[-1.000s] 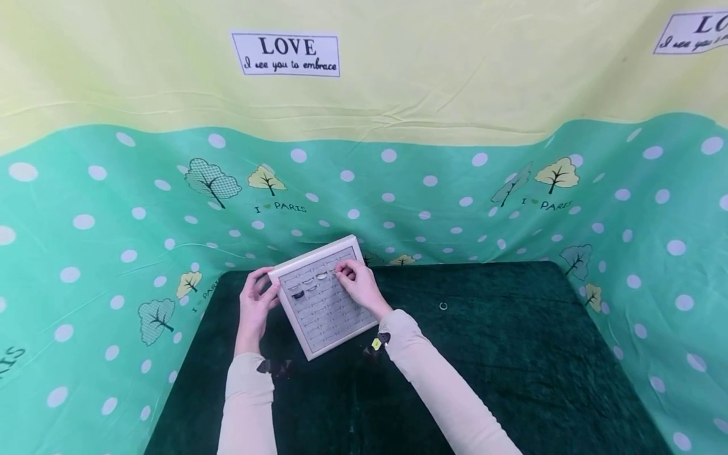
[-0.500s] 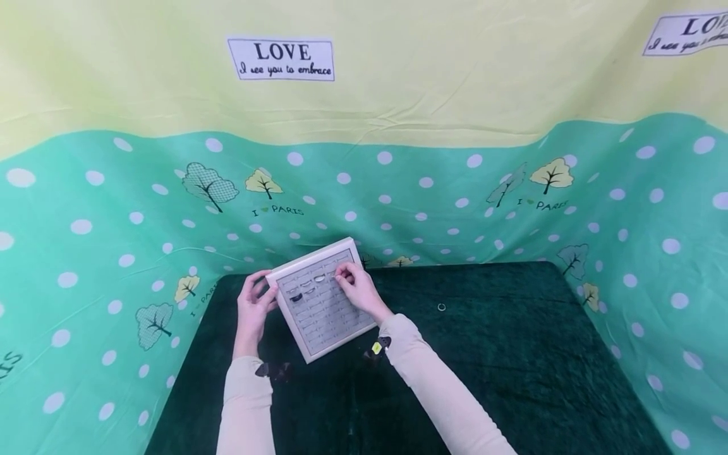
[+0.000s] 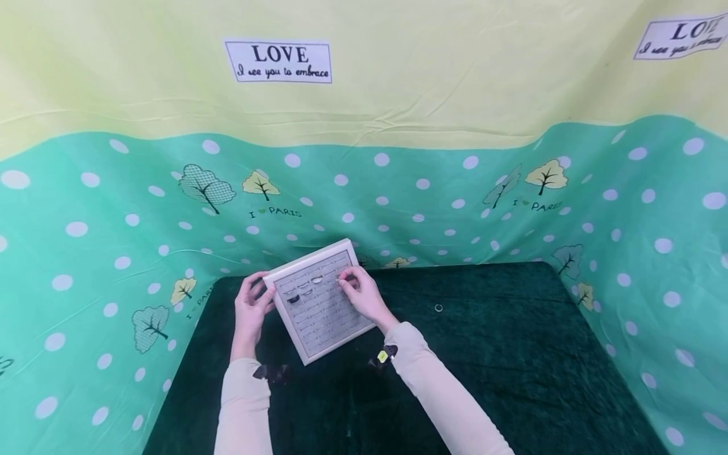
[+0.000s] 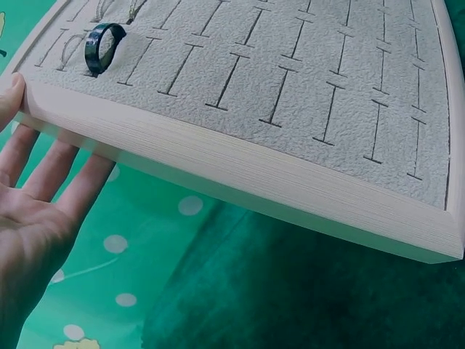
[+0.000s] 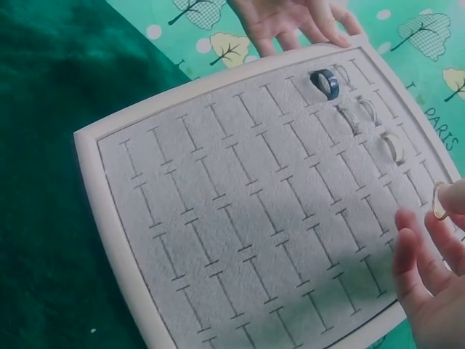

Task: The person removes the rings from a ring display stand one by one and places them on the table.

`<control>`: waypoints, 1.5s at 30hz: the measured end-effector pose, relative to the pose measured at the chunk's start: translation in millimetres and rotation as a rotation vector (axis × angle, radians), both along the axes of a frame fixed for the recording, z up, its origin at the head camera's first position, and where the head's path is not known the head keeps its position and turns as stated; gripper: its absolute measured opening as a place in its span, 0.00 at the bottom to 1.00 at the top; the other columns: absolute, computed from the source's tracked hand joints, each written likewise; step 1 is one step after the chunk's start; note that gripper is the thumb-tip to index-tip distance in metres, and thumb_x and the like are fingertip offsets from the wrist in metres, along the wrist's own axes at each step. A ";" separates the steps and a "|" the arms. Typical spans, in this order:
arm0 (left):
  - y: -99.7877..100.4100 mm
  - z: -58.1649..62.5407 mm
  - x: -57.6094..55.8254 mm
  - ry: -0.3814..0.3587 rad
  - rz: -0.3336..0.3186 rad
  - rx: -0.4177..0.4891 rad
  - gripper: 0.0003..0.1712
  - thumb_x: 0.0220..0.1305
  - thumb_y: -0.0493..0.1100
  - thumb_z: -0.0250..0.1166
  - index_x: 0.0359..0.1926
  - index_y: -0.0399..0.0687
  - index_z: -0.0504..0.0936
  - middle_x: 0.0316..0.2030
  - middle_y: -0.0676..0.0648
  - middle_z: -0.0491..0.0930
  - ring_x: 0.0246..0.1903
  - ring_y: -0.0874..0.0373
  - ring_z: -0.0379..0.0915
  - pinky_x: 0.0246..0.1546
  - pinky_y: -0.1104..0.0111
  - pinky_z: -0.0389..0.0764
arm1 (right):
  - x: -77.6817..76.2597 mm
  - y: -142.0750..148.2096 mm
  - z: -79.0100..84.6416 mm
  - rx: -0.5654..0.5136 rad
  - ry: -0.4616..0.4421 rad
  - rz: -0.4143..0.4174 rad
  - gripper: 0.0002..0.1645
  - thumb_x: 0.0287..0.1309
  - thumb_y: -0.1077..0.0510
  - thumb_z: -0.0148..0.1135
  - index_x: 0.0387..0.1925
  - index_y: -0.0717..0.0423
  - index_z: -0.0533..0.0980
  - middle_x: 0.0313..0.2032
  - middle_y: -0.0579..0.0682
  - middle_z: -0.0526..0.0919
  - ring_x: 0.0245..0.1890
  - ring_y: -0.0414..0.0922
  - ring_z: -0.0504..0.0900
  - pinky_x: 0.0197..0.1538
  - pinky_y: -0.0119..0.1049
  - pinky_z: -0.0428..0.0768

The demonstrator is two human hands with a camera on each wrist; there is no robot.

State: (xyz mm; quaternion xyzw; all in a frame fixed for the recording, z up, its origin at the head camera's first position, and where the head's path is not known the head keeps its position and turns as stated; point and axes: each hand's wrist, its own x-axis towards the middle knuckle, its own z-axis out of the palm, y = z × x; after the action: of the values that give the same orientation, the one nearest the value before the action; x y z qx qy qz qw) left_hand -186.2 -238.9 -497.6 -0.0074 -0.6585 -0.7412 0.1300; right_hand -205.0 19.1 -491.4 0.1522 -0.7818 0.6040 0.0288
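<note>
The right hand (image 3: pixel 364 296) is pinching a gold ring (image 5: pixel 436 202) before the upper right of the tray (image 5: pixel 109 225); contact with its slots (image 5: pixel 261 212), running parallel to the top edge, cannot be confirmed. The left hand (image 3: pixel 252 311) is gripping the tray's smooth, pale frame. A glossy dark ring (image 4: pixel 91 55) is standing in grainy grey padding (image 4: pixel 240 33); a loose ring (image 3: pixel 435 308) is lying on velvety cloth (image 3: pixel 500 354).

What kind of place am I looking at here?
Probably a makeshift, curtained-off tabletop booth: printed fabric hangs at the back and both sides, dark green cloth spreads below, and there is a framed ring tray, perhaps for jewellery display.
</note>
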 end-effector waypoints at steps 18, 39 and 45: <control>2.3 1.9 -0.7 -0.007 0.008 -0.005 0.22 0.65 0.31 0.61 0.59 0.38 0.69 0.47 0.49 0.81 0.38 0.57 0.82 0.34 0.64 0.82 | 6.9 26.9 -20.5 0.028 0.070 -0.070 0.04 0.67 0.58 0.59 0.41 0.53 0.77 0.43 0.54 0.74 0.32 0.46 0.76 0.35 0.34 0.74; 1.2 4.8 -3.1 0.022 0.006 -0.023 0.22 0.66 0.31 0.61 0.60 0.37 0.69 0.48 0.48 0.80 0.38 0.59 0.82 0.34 0.66 0.82 | 12.1 69.6 -50.6 0.036 0.094 -0.179 0.07 0.65 0.58 0.61 0.41 0.56 0.80 0.42 0.50 0.75 0.27 0.45 0.75 0.31 0.33 0.73; 2.0 1.6 -1.0 -0.003 0.017 -0.032 0.22 0.66 0.32 0.61 0.60 0.39 0.69 0.48 0.48 0.80 0.38 0.58 0.82 0.35 0.66 0.82 | 18.4 86.5 -61.8 0.053 0.054 -0.208 0.08 0.65 0.58 0.61 0.41 0.56 0.81 0.43 0.49 0.76 0.28 0.46 0.75 0.32 0.34 0.73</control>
State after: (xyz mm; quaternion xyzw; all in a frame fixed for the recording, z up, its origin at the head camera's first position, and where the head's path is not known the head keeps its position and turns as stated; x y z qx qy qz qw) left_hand -187.2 -236.9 -496.0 -0.0029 -0.6706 -0.7294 0.1353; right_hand -186.5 105.6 -553.3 0.0871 -0.8081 0.5723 0.1085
